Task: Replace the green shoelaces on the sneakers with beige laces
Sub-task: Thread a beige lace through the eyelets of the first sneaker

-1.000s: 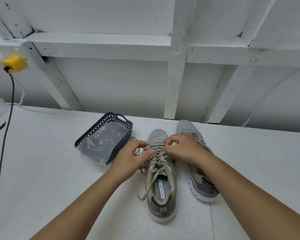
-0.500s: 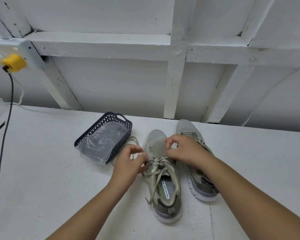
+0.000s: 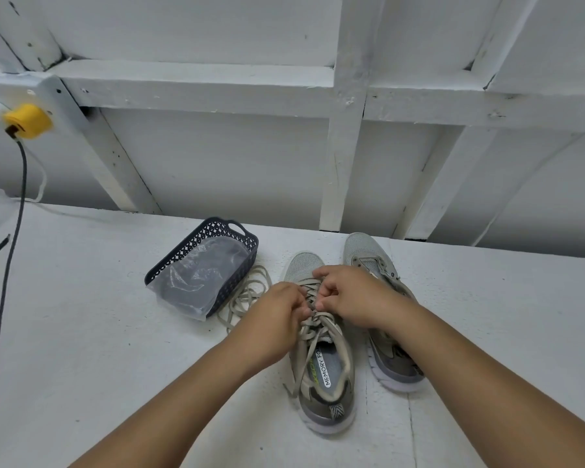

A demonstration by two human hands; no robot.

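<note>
Leftmost, my navy basket (image 3: pixel 196 261) holds a plastic bag, parked clear of the work; loose laces (image 3: pixel 242 298) lie beside it on the table (image 3: pixel 81 332). My left hand (image 3: pixel 277 315) and right hand (image 3: pixel 355 298) each pinch the lace (image 3: pixel 314 324) on the near sneaker (image 3: pixel 321 376), probably working it through the eyelets. Both sneakers run lengthwise, toes pointing away; the far sneaker (image 3: pixel 382 319) waits alongside.

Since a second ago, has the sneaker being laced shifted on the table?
Yes, slightly. The laced sneaker has its heel swung toward the other sneaker, judged against the dark basket, which stayed put.
</note>
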